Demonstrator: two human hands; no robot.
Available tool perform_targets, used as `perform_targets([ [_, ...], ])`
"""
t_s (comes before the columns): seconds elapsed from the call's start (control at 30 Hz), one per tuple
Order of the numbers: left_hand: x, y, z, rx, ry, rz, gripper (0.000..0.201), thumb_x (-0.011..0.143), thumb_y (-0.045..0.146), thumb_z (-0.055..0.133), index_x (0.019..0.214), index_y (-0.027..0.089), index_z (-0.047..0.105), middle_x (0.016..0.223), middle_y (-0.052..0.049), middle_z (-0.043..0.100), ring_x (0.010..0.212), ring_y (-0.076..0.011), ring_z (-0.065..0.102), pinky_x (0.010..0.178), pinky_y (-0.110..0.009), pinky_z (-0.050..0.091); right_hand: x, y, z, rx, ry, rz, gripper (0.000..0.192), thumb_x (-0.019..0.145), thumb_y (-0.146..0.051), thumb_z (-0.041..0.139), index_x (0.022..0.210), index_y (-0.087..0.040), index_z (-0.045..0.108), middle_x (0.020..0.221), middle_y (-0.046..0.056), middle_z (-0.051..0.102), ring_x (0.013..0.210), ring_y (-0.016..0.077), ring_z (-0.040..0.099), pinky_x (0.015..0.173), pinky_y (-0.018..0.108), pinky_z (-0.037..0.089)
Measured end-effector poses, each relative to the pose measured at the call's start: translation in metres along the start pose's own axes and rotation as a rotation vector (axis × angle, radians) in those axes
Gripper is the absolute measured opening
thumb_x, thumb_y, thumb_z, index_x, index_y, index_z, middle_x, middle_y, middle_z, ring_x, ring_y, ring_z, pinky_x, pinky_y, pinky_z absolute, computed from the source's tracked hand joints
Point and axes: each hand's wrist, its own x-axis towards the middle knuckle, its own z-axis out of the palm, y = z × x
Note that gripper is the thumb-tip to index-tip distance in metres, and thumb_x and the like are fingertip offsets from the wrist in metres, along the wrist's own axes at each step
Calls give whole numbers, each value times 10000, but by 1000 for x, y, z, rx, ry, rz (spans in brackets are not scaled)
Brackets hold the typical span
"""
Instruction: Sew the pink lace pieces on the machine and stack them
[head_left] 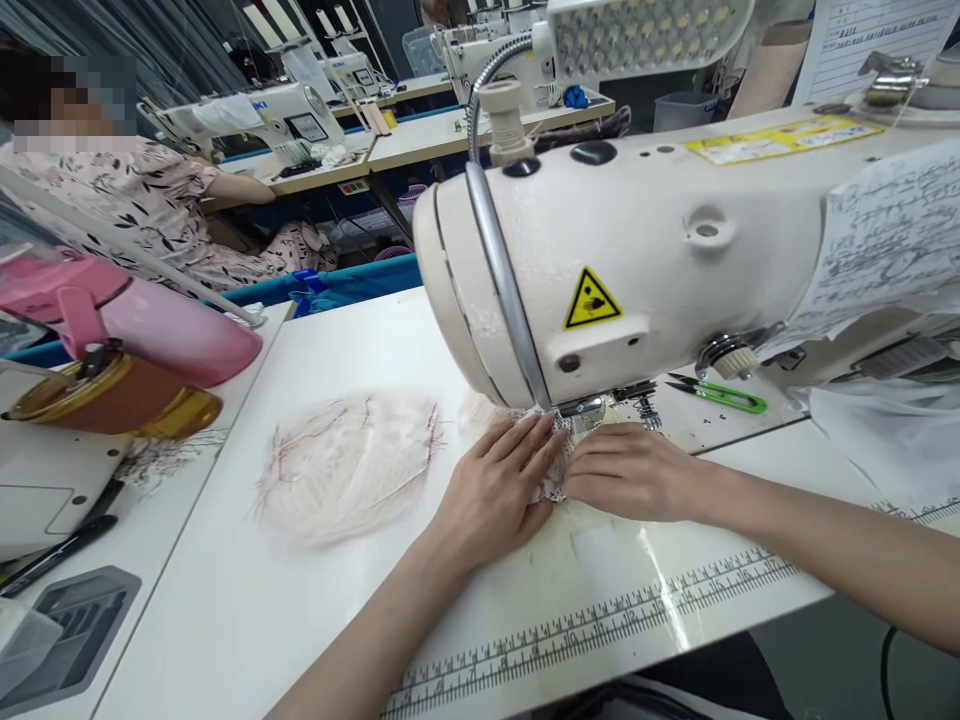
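Observation:
A small piece of lace fabric [556, 478] lies under the presser foot [589, 410] of a white sewing machine [637, 220]. My left hand [495, 482] rests on the lace from the left, its fingers stretched out flat beside the foot. From the right, my right hand [637, 470] meets the lace edge with its fingers pressed together and bent, fingertips partly hidden. The two hands almost touch in front of the needle area. Left of them lies a sheer, pale fabric piece [352, 465] with reddish threads along its edges.
Green-handled thread snips [720, 394] lie behind my right wrist. A printed ruler [570, 640] runs along the table's front edge. At left stand a pink bottle [165, 310] and an amber cup [120, 395]. A person [142, 200] sits by another sewing machine [277, 115].

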Motion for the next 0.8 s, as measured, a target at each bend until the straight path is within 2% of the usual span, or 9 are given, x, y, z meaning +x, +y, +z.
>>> perform_targets([
  [0.37, 3, 4, 1, 36, 8, -56, 530, 841, 305, 480, 1346, 147, 489, 1354, -121, 540, 1227, -287, 525, 1045, -482, 391, -4, 2, -2, -26, 12, 57, 208, 855, -46, 485, 793, -192, 620, 695, -27, 648, 770, 113, 597, 683, 248, 465],
  [0.53, 5, 7, 0, 45, 4, -87, 523, 847, 309, 489, 1350, 164, 492, 1322, -118, 570, 1191, -297, 544, 1048, -496, 371, -5, 5, -2, -121, -14, 69, 235, 846, -26, 451, 750, -191, 587, 659, -48, 617, 720, 106, 556, 641, 251, 426],
  [0.8, 3, 9, 2, 81, -9, -90, 534, 852, 344, 510, 1355, 166, 482, 1320, -128, 568, 1199, -311, 525, 1057, -515, 346, -1, 4, -11, -275, 27, 89, 234, 872, -66, 460, 726, -200, 585, 657, -50, 618, 714, 99, 529, 609, 247, 370],
])
